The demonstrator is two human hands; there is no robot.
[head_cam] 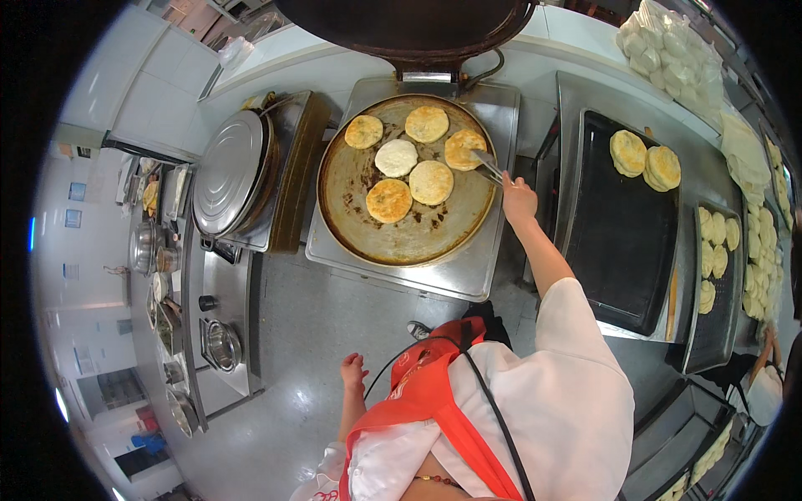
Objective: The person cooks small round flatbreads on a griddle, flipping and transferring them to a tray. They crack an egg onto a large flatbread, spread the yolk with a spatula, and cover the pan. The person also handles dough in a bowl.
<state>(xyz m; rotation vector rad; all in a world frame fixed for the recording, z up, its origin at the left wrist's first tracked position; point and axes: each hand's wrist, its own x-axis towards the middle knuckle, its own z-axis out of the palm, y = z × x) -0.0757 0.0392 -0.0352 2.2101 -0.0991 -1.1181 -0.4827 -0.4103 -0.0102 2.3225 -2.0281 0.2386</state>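
Note:
My right hand (520, 200) grips a pair of metal tongs (490, 164). Their tips touch a browned flatbread (462, 150) at the right side of a round electric griddle (376, 241). Several more flatbreads lie on the same plate. One near the middle is pale and white (396, 158), while another at the front is golden brown (388, 201). A less browned one (431, 183) sits between them and the tongs. My left hand (354, 372) hangs low in front of my red apron, away from the griddle, with its fingers curled and nothing visible in it.
The griddle's dark lid (413, 25) stands raised at the back. To the left is a second griddle under a silver lid (229, 172). On the right, a black baking tray (620, 250) holds stacked flatbreads (645, 160). Beyond it, a perforated tray (720, 325) carries dough rounds. Another person (765, 388) stands far right.

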